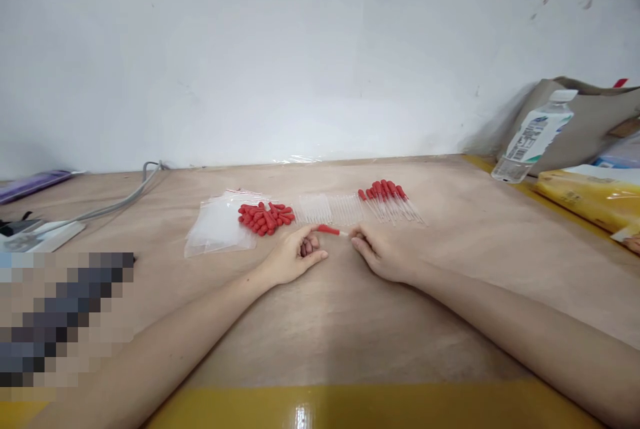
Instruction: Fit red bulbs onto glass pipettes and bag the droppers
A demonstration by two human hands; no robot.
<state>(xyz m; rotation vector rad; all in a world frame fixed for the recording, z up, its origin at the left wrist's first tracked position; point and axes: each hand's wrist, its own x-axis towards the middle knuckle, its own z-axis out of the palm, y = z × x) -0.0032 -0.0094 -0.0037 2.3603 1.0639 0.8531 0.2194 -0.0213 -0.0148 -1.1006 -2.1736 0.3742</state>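
Observation:
My left hand (295, 257) pinches a red rubber bulb (327, 230) at its fingertips. My right hand (383, 253) holds the clear glass tube that meets the bulb from the right. Both hands rest on the wooden table (320, 322). Just behind them lie a heap of loose red bulbs (265, 216), a row of bare clear glass tubes (330, 208), and a group of finished droppers with red bulbs (390, 200). Clear plastic bags (217, 229) lie left of the bulbs.
A water bottle (533, 138) leans against a brown bag (590, 116) at the right, beside a yellow package (590, 197). A grey cable (120, 201) and a flat white device (40, 234) lie at the left. A white wall stands behind.

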